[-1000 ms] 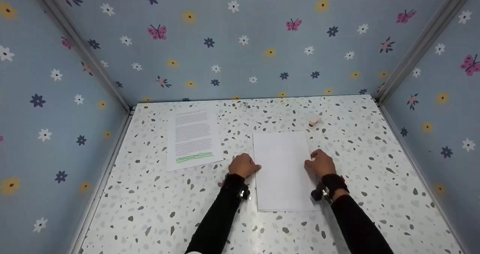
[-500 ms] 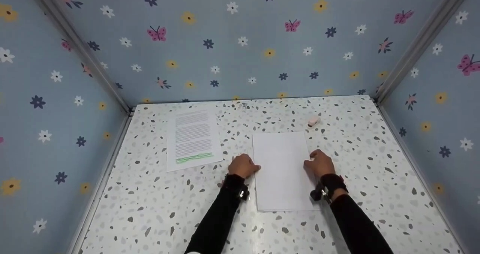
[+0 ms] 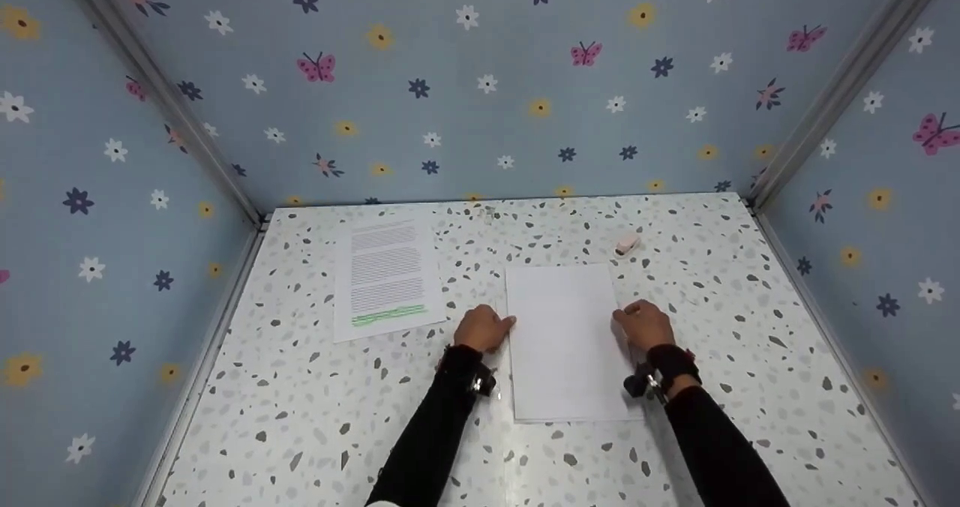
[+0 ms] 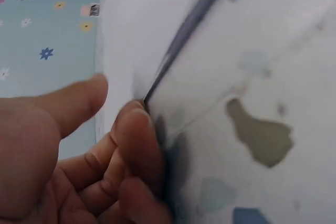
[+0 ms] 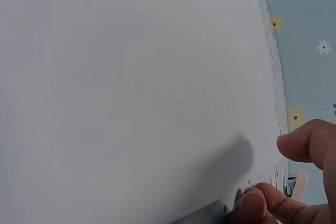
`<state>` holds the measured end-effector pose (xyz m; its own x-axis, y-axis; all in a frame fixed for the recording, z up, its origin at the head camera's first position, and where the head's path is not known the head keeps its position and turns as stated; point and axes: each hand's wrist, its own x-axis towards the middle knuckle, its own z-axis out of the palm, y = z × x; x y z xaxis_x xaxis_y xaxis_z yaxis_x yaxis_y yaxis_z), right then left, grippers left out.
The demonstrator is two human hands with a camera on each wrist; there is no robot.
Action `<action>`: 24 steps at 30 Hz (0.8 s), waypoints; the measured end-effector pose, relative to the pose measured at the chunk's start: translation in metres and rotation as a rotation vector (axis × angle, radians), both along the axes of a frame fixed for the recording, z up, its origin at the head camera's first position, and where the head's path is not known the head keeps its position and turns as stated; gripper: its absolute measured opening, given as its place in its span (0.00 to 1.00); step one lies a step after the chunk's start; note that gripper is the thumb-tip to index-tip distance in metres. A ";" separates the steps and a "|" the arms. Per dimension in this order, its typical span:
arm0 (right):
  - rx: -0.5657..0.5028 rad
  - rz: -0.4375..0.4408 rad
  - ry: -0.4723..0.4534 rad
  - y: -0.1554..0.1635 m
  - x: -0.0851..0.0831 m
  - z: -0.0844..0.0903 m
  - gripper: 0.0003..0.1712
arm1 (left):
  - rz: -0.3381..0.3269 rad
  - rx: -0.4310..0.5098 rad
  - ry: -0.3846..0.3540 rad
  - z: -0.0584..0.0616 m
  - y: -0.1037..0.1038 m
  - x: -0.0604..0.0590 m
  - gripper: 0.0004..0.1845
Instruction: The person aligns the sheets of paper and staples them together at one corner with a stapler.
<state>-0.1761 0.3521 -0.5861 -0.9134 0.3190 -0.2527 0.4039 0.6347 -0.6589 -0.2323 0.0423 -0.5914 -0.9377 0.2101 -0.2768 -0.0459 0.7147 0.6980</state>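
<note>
A blank white sheet of paper (image 3: 566, 342) lies upright on the speckled table, with a second edge showing under its near side. My left hand (image 3: 482, 329) is at its left edge. In the left wrist view the fingertips (image 4: 137, 129) touch the paper's edge while the thumb stands apart from them. At the right edge is my right hand (image 3: 646, 327). Its fingertips (image 5: 252, 203) are right at the edge in the right wrist view, and its thumb is raised off the paper, casting a shadow on it.
To the left lies a printed sheet (image 3: 388, 274) with green highlighted lines near its bottom. A small pale pink object (image 3: 628, 244) with a dark end sits beyond the blank paper's far right corner. Flower-patterned walls (image 3: 480, 117) enclose the table (image 3: 300, 402) at the back and sides.
Both thumbs have shifted slightly away from the page's middle, the left one upward and outward. The right hand has moved a little to the right. The papers have stayed in place.
</note>
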 end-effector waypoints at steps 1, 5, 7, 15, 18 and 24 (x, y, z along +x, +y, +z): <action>-0.012 -0.012 -0.008 0.002 0.000 0.001 0.25 | 0.012 0.033 -0.010 0.001 -0.003 -0.002 0.25; -0.060 -0.038 -0.012 0.013 0.000 0.006 0.24 | 0.073 0.163 -0.059 0.005 -0.012 -0.009 0.25; -0.068 -0.037 -0.016 0.016 -0.001 0.007 0.21 | 0.095 0.192 -0.098 0.006 -0.014 -0.011 0.25; -0.052 0.004 -0.065 0.010 -0.006 0.007 0.19 | 0.147 0.280 -0.195 0.003 -0.003 -0.012 0.20; -0.052 -0.002 -0.070 0.005 -0.007 0.008 0.19 | 0.137 0.304 -0.200 0.002 0.003 -0.012 0.19; -0.040 -0.004 -0.071 0.003 -0.008 0.007 0.19 | 0.122 0.295 -0.201 0.001 0.007 -0.014 0.20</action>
<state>-0.1837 0.3550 -0.5788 -0.8916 0.3106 -0.3295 0.4528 0.6066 -0.6535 -0.2468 0.0492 -0.5900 -0.8939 0.1981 -0.4021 -0.2755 0.4649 0.8414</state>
